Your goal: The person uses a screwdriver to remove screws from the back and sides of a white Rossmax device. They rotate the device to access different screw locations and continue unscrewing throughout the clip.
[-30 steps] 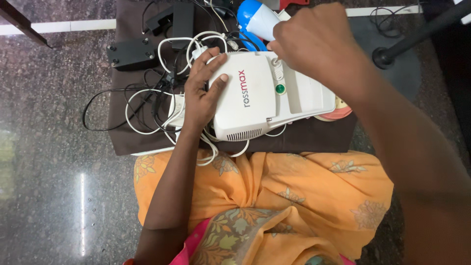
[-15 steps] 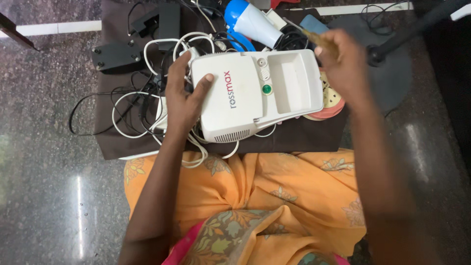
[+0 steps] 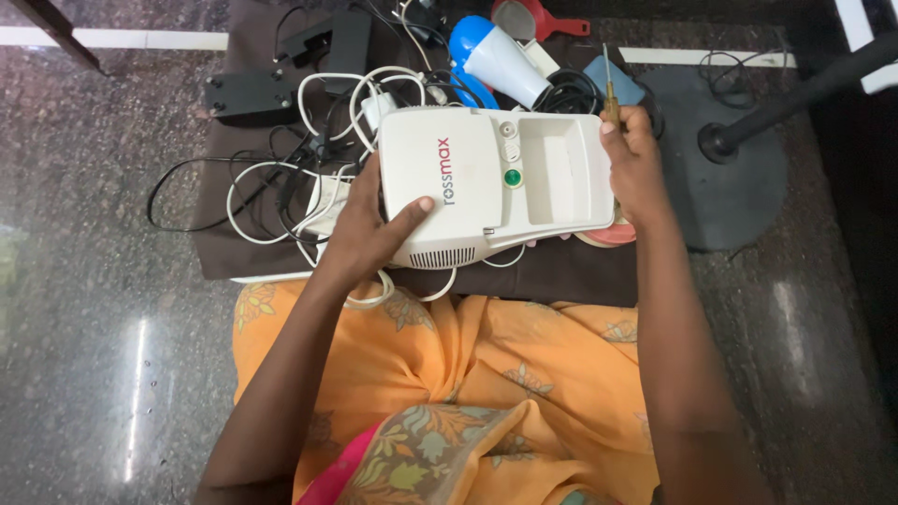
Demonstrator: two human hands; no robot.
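A white plastic machine [image 3: 491,185], boxy with rounded corners, smooth and slightly glossy, lies flat on a dark brown cloth [image 3: 561,271] spread over a speckled polished stone floor [image 3: 94,281]. Its top carries a round green button, two small pale knobs and a shallow rectangular recess on the right half; a row of narrow vent slots runs along the near edge. The left hand [image 3: 369,229] rests on the machine's left near corner, palm down, thumb laid across the top and fingers wrapped round the side, gripping the casing. The right hand [image 3: 636,168] presses against the machine's right end, fingers curled shut around a thin screwdriver [image 3: 608,89] with a yellowish handle, its metal shaft pointing away from the person. Left of the machine lies a tangle of white and black cables [image 3: 281,187], some running under it, and beyond them a flat black adapter block [image 3: 248,93]. Behind the machine sits a blue and white cone-shaped device [image 3: 491,56], and further back a small red-handled piece [image 3: 538,19]. To the right stands a round dark stand base [image 3: 739,182]. An orange patterned garment [image 3: 468,374] covers the person's lap.
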